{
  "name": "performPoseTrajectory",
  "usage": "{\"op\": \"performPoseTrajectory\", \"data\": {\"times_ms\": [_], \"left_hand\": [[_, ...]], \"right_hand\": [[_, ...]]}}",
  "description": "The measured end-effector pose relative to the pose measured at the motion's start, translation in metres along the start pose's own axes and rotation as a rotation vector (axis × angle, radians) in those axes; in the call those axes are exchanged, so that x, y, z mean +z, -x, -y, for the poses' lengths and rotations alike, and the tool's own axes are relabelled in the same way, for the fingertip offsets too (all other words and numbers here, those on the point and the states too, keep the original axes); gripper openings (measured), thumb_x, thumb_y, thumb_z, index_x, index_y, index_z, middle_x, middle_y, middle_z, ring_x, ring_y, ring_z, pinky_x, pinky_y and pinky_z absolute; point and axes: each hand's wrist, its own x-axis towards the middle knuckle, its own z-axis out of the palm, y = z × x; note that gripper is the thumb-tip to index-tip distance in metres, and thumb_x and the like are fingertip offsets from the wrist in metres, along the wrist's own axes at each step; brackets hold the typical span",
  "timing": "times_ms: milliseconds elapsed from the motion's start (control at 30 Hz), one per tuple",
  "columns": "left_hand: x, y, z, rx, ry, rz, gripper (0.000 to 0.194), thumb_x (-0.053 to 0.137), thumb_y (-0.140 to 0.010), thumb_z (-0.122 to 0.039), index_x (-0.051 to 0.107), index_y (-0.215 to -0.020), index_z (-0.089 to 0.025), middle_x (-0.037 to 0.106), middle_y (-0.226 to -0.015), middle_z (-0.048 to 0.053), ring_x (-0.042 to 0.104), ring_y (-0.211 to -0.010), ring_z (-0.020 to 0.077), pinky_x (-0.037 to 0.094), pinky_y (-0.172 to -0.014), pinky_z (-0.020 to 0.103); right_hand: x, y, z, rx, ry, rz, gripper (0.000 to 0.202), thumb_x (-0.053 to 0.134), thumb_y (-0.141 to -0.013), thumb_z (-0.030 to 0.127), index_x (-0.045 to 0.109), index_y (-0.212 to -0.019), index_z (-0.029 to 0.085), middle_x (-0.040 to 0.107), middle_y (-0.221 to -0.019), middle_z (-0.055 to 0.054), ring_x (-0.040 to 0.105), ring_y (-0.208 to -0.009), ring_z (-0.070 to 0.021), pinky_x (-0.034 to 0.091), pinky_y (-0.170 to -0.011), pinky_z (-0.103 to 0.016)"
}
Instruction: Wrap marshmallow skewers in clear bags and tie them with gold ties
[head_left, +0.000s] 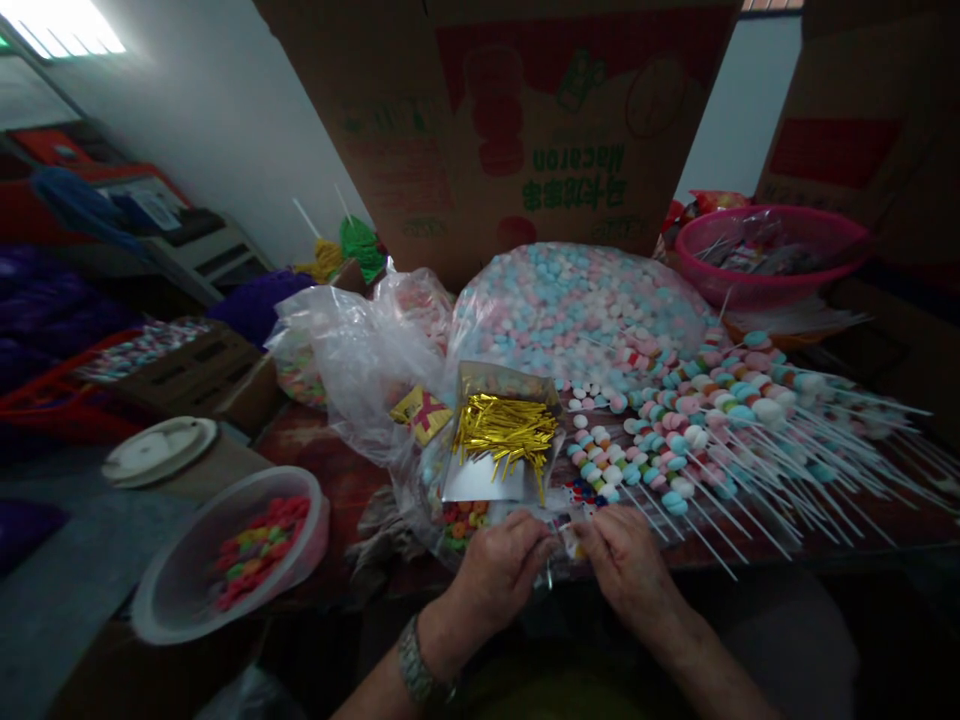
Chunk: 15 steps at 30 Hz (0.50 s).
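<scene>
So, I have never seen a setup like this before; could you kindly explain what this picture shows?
There is no machine here: a camera worn on a person's head looks forward and down at two bare hands. The left hand, with a wristwatch above it, and the right hand meet at the table's near edge, seemingly pinching a small item too blurred to identify. Beyond them is a box of gold ties; rightward lie many sticks of pastel sweets. Behind sits a large clear bag of loose sweets.
</scene>
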Motion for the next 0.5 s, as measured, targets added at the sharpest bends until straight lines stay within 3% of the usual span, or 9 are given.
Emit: {"op": "performPoseTrajectory", "data": {"times_ms": [100, 233, 400, 500], "left_hand": [[-0.005, 0.003, 0.008, -0.012, -0.026, -0.085, 0.025, 0.039, -0.090, -0.025, 0.061, -0.083, -0.016, 0.062, -0.076, 0.006, 0.058, -0.072, 0.0155, 0.043, -0.066, 0.025], [-0.021, 0.001, 0.015, 0.060, -0.063, -0.116, 0.022, 0.041, -0.089, -0.024, 0.062, -0.090, -0.016, 0.066, -0.085, 0.006, 0.057, -0.081, 0.0176, 0.042, -0.075, 0.031], [-0.035, -0.006, 0.015, 0.145, -0.141, -0.074, 0.025, 0.041, -0.089, -0.024, 0.062, -0.101, -0.017, 0.066, -0.096, 0.008, 0.056, -0.087, 0.0185, 0.039, -0.082, 0.035], [-0.037, -0.011, 0.013, 0.190, -0.187, -0.067, 0.026, 0.041, -0.089, -0.025, 0.063, -0.100, -0.017, 0.067, -0.096, 0.008, 0.056, -0.087, 0.0194, 0.038, -0.082, 0.037]], "right_hand": [[-0.004, 0.007, -0.022, 0.078, 0.308, -0.003, 0.025, 0.043, -0.088, 0.026, 0.054, -0.066, 0.019, 0.056, -0.064, -0.005, 0.050, -0.065, -0.0201, 0.029, -0.059, -0.031], [-0.010, 0.017, -0.046, 0.090, 0.554, 0.111, 0.020, 0.045, -0.076, 0.005, 0.058, -0.070, 0.018, 0.061, -0.067, -0.008, 0.054, -0.067, -0.0239, 0.032, -0.057, -0.034], [-0.047, 0.018, -0.058, -0.078, 0.301, -0.153, 0.020, 0.042, -0.084, 0.013, 0.060, -0.092, 0.017, 0.065, -0.083, -0.009, 0.059, -0.078, -0.0216, 0.045, -0.069, -0.034], [-0.074, 0.019, -0.054, -0.193, 0.193, -0.206, 0.022, 0.044, -0.085, 0.014, 0.057, -0.103, 0.018, 0.065, -0.089, -0.008, 0.059, -0.083, -0.0211, 0.045, -0.076, -0.035]]}}
